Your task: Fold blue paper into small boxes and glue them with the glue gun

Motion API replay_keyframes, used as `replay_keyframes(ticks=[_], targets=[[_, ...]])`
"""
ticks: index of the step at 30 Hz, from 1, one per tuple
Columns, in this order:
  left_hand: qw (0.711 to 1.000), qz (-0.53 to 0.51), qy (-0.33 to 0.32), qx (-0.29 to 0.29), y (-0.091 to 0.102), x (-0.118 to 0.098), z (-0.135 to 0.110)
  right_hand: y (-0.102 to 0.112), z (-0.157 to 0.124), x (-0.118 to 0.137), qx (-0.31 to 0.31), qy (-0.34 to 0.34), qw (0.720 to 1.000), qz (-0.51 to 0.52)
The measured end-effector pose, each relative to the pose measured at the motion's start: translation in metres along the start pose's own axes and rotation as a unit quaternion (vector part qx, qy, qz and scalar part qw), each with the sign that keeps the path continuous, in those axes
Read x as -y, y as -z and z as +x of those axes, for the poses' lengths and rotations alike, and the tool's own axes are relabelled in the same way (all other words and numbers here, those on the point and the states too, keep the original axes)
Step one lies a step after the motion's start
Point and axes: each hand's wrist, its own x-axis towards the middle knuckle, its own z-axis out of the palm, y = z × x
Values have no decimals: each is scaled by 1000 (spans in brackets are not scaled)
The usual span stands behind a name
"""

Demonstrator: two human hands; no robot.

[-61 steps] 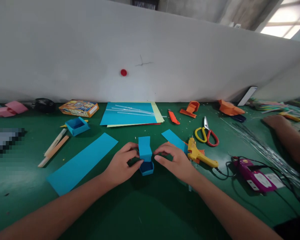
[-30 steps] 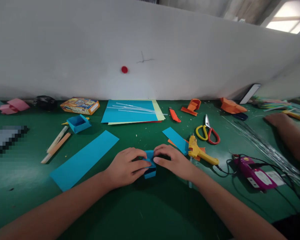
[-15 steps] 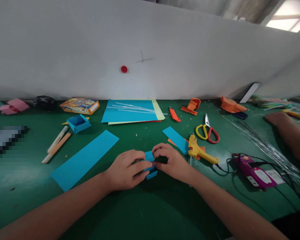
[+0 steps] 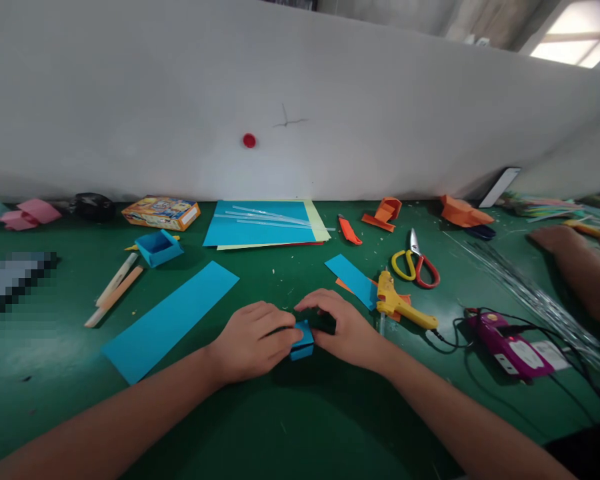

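Observation:
Between my hands is a small folded blue paper box [image 4: 303, 348], close above the green table. My left hand [image 4: 257, 339] grips it from the left, fingers curled over its top and side. From the right, the thumb of my right hand [image 4: 344, 328] touches the box's edge, while its index finger arches over the far side, apart from the thumb. Left of my hands lies a long blue paper strip [image 4: 173, 320]. A shorter blue strip [image 4: 353, 280] rests beyond my right hand, partly under a yellow glue gun [image 4: 400, 301].
Scissors [image 4: 415, 262] and an orange cutter [image 4: 349, 230] lie behind the glue gun. A purple power strip [image 4: 510, 343] with black cables is at right, near another person's arm [image 4: 580, 267]. Blue sheets [image 4: 260, 233], an open blue paper box [image 4: 160, 250] and a printed carton [image 4: 160, 212] stand toward the wall.
The blue flap that stood up on the small box is now folded down over its top. My right fingers have spread apart and loosened from it.

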Motion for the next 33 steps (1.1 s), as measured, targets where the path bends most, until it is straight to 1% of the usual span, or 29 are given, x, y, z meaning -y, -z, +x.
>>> replay_keyframes(ticks=[3, 6, 7, 9, 11, 12, 13, 15, 18, 27, 31, 33], targets=[[1000, 20, -2, -8, 2, -1, 1, -1, -2, 1, -20, 4, 1000, 7], [999, -25, 37, -8, -2, 1, -2, -4, -4, 1, -41, -16, 999, 28], [997, -51, 65, -9, -4, 2, -4, -5, -4, 1, -46, -23, 998, 37], [982, -111, 151, -9, -8, 2, -6, -8, -4, 1, -54, -37, 996, 56], [955, -166, 247, 0, -9, 3, -5, -11, -3, 1, -65, -48, 994, 77], [941, -191, 280, 11, -8, 3, -4, -12, -3, 1, -70, -52, 992, 86], [930, -213, 298, 25, -8, 4, -3, -14, -2, 1, -77, -55, 991, 97], [921, -250, 293, 54, -6, 5, 0, -17, -2, 1, -92, -59, 987, 116], [920, -275, 266, 82, -6, 7, 3, -20, -3, 0, -103, -58, 984, 132], [917, -294, 246, 109, -9, 11, 2, -20, -3, 3, -114, -52, 986, 111], [921, -292, 237, 105, -10, 13, 1, -19, -2, 4, -102, -45, 990, 91], [922, -294, 234, 98, -10, 14, 1, -16, -1, 5, -83, -46, 993, 74]])
